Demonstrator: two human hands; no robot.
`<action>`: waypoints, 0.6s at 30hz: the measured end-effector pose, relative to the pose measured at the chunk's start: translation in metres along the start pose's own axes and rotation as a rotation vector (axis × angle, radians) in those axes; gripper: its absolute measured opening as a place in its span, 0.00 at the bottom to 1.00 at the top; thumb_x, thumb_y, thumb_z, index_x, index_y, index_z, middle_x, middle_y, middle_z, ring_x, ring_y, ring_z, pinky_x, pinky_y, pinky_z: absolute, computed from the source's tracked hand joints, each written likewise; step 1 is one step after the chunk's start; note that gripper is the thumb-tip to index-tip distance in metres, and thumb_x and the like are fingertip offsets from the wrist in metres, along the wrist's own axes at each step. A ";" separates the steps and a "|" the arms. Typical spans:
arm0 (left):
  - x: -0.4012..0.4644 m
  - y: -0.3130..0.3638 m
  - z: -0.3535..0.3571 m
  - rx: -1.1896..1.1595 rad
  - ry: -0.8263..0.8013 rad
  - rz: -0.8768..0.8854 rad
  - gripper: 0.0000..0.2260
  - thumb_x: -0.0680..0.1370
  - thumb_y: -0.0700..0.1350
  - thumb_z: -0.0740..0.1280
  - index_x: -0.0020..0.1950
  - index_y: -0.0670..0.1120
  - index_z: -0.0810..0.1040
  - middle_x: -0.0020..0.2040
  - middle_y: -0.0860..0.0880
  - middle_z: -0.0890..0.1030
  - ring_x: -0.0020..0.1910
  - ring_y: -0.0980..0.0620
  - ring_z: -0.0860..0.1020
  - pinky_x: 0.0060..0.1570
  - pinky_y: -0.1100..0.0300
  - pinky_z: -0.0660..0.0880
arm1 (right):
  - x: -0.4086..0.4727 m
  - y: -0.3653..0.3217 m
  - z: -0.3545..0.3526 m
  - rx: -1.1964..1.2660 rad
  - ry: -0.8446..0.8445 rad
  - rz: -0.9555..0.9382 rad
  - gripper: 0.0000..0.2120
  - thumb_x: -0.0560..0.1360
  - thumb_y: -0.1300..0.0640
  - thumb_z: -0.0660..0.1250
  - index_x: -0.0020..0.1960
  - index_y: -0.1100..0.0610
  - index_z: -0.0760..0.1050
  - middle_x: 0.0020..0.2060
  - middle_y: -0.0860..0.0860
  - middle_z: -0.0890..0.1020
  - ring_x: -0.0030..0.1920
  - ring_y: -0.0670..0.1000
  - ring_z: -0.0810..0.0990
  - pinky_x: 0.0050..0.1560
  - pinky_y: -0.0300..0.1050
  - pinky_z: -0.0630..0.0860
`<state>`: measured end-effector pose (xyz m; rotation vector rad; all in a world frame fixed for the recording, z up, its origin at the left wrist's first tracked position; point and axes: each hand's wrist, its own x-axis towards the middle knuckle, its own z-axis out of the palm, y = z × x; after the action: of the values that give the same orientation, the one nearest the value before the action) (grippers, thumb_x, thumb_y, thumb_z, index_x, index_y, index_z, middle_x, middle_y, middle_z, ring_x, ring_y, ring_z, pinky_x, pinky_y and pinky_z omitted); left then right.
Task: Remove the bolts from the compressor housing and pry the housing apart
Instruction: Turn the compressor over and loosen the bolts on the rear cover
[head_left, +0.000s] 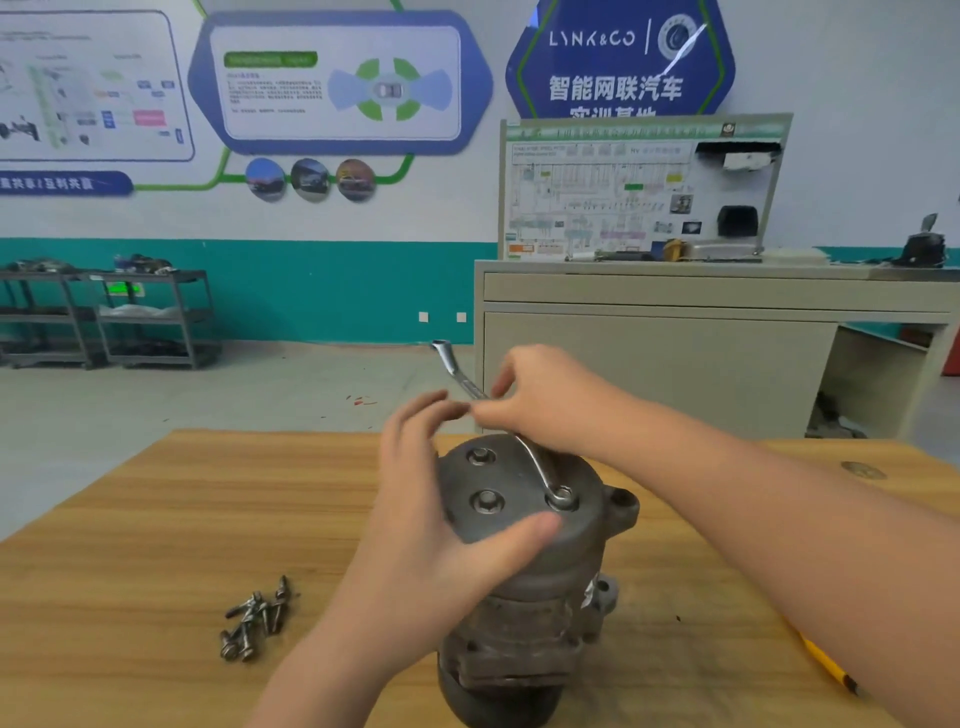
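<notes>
Compressor housing (524, 597): nearest the camera, it stands on end on the wooden table (156, 519), near the front edge and about midway across; its long axis runs vertical and the round flat end cap faces up.
End cap bolts: two bolt heads (487, 501) sit seated on the left half of the cap, one behind the other; a third on the right half is covered by the wrench ring.
Wrench (540, 467): an offset ring spanner, its near ring set over the right-hand bolt; the shaft rises and points away from the camera and to the left, the far ring (441, 347) high in the air beyond the hands.
Right hand (550, 400): fingers curled round the mid-shaft of the wrench, pinching it above the back of the cap.
Left hand (441, 509): wrapped round the left side of the cap, thumb pressed along the near rim, fingers spread up behind the far edge, fingertips close to the right hand.
Mounting ear (621, 506): juts from the housing to the right, just below the cap.
Loose bolts (257, 621): a small heap lies on the table, left of the housing and apart from it.
Yellow pencil-like tool (826, 662): lies on the table to the right, partly under the right forearm.
Background: a beige cabinet (675, 364) bearing a wiring board stands behind the table.
</notes>
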<state>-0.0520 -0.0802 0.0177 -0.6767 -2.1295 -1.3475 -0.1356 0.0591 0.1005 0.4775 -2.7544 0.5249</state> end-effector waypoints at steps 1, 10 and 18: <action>-0.007 -0.009 0.000 -0.156 0.069 -0.052 0.39 0.60 0.71 0.73 0.67 0.69 0.60 0.73 0.67 0.62 0.72 0.70 0.61 0.66 0.66 0.66 | -0.002 -0.010 0.000 -0.090 0.016 -0.071 0.15 0.72 0.48 0.70 0.47 0.61 0.79 0.45 0.58 0.82 0.47 0.59 0.80 0.43 0.49 0.76; -0.047 -0.062 0.008 -0.351 0.030 -0.246 0.40 0.57 0.59 0.79 0.66 0.54 0.71 0.57 0.60 0.82 0.57 0.61 0.80 0.50 0.70 0.76 | -0.073 -0.065 -0.005 -0.308 0.143 -0.795 0.11 0.81 0.50 0.59 0.50 0.55 0.75 0.41 0.51 0.77 0.40 0.53 0.77 0.38 0.47 0.74; -0.049 -0.052 0.012 -0.382 0.091 -0.171 0.35 0.60 0.62 0.80 0.63 0.53 0.76 0.57 0.52 0.84 0.56 0.56 0.82 0.51 0.66 0.77 | -0.147 0.002 0.006 0.331 0.561 -0.648 0.17 0.75 0.52 0.67 0.31 0.54 0.66 0.28 0.46 0.64 0.30 0.42 0.61 0.32 0.33 0.58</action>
<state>-0.0523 -0.0950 -0.0536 -0.5723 -1.9099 -1.8688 -0.0053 0.0969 0.0441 1.0581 -1.8459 0.7897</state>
